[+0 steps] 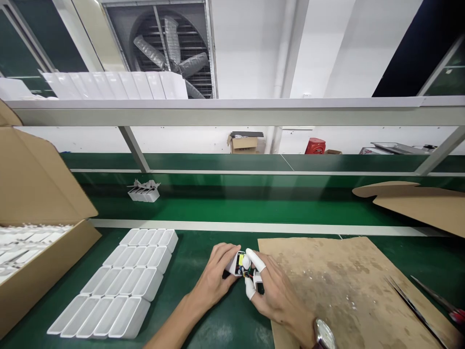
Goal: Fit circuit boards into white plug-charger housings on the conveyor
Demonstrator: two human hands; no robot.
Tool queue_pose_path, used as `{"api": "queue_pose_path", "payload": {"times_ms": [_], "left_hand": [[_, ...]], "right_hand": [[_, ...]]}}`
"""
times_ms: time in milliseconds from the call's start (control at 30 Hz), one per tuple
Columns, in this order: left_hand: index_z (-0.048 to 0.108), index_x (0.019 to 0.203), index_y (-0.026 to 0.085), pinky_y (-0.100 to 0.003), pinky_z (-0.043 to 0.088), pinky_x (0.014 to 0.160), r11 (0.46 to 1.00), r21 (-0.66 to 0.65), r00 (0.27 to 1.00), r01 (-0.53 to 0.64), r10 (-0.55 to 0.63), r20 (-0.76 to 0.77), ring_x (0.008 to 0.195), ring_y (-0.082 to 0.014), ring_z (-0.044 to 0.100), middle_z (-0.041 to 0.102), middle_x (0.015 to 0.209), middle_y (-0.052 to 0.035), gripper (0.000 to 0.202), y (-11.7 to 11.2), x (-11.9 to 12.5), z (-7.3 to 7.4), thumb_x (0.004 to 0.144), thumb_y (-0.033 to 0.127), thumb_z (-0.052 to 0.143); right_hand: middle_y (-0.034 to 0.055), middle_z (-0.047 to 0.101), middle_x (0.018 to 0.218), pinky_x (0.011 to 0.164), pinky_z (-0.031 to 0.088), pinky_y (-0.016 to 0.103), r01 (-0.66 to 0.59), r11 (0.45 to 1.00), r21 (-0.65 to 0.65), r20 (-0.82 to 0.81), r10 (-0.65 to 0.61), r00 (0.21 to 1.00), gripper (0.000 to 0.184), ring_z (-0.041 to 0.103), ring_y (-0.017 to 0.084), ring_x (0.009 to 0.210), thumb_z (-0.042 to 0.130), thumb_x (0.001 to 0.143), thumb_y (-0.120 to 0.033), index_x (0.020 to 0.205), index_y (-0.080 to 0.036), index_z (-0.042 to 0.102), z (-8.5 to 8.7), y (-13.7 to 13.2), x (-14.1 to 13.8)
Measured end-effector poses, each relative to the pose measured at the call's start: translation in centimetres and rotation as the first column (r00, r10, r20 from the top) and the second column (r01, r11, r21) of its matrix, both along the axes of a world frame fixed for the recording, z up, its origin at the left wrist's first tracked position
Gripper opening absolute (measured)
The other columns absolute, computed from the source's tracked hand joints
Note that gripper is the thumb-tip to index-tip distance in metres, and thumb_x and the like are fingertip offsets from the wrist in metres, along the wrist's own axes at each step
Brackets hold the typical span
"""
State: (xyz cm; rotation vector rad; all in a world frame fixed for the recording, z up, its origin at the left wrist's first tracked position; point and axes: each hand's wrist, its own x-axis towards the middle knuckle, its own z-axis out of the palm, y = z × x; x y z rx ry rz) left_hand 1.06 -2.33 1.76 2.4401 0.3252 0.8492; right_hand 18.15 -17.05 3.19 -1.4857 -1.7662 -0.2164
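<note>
Over the green table, my left hand (213,277) is closed on a small white plastic housing (232,264). Its open end faces right and shows electronic parts, among them a yellow-wrapped component (241,260). My right hand (279,293), with white finger cots on thumb and index finger, grips a small white piece with a dark face (257,280) at the housing's open end. Thin coloured wires (247,274) show between the two parts. Fingers hide some of both parts. Left of my hands, rows of open white plastic cases (119,286) lie on the tabletop.
Stained brown cardboard (327,291) lies on the right, with tweezers (414,310) on it and red-handled scissors (436,293) beside them. An open carton (54,271) of white parts stands left. A small white group of cases (144,192) sits on the green belt (232,208) beyond.
</note>
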Motion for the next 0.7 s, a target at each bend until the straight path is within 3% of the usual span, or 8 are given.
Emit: {"api": "queue_pose_path", "payload": {"times_ms": [367, 533, 633, 700], "left_hand": [[0.043, 0.155, 0.032, -0.055, 0.047, 0.117, 1.0, -0.027, 1.0, 0.011, -0.011, -0.004, 0.136, -0.031, 0.049, 0.056, 0.143, -0.0116, 0.059, -0.3, 0.1, -0.2, 0.101, 0.025, 0.067], [0.048, 0.152, 0.027, -0.048, 0.055, 0.109, 0.956, -0.287, 0.996, 0.069, -0.08, -0.027, 0.128, -0.0291, 0.06, 0.057, 0.141, -0.0149, 0.054, -1.2, 0.1, 0.3, 0.1, 0.026, 0.063], [0.049, 0.152, 0.026, -0.056, 0.047, 0.119, 0.882, -0.467, 0.995, 0.06, -0.092, -0.046, 0.132, -0.0304, 0.062, 0.064, 0.143, -0.0134, 0.053, -1.1, 0.1, 0.5, 0.1, 0.031, 0.061], [0.047, 0.154, 0.025, -0.061, 0.039, 0.124, 0.81, -0.585, 0.995, 0.051, -0.091, -0.038, 0.14, -0.0322, 0.057, 0.062, 0.149, -0.0134, 0.058, -0.8, 0.0, 0.5, 0.1, 0.035, 0.063]], "right_hand": [[0.0199, 0.063, 0.136, 0.096, 0.062, 0.056, -0.038, 0.999, -0.025, -0.014, 0.038, 0.999, 0.071, 0.063, 0.034, 0.118, 0.051, 0.097, -0.009, 0.163, -0.016, 0.027, -0.4, 0.0, 0.1], [0.0161, 0.065, 0.135, 0.104, 0.06, 0.053, -0.058, 0.996, -0.072, -0.221, 0.041, 0.974, 0.048, 0.063, 0.031, 0.125, 0.054, 0.105, -0.025, 0.152, -0.022, 0.046, -0.4, 0.1, 0.7], [0.0138, 0.064, 0.141, 0.112, 0.056, 0.051, -0.031, 0.993, -0.112, -0.335, -0.008, 0.942, 0.04, 0.062, 0.027, 0.132, 0.046, 0.107, -0.021, 0.146, -0.024, 0.055, -0.6, 0.2, 1.4], [0.0124, 0.062, 0.146, 0.115, 0.053, 0.053, -0.07, 0.986, -0.148, -0.337, 0.016, 0.941, 0.04, 0.06, 0.028, 0.136, 0.05, 0.104, -0.021, 0.144, -0.026, 0.058, -1.0, 0.4, 1.6]]}}
